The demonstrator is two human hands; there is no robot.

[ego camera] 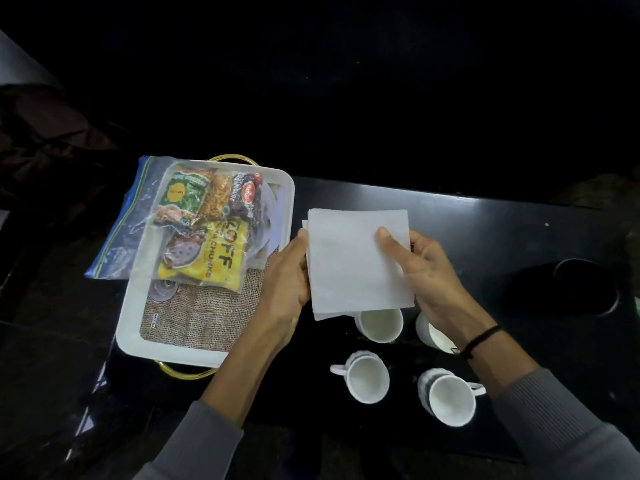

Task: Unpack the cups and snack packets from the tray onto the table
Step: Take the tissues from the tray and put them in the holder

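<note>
Black table (485, 237): white tray (207, 355), four cups (369, 381).

L grip (287, 275) & R grip (426, 268) close together, fingers curled, pinching.

The stack of paper napkins (356, 265) covers the far rim of the left far cup (379, 325). The right far cup (429, 332) is half hidden by the right hand (426, 271) and its wrist. The fingers of the left hand (287, 282) are behind the napkins. Under the zip bag (138, 237), on the tray (128, 327), a round metal thing (160, 293) shows only partly. At the right end of the table (485, 237), a round object (585, 285) is too dark to name.
</note>
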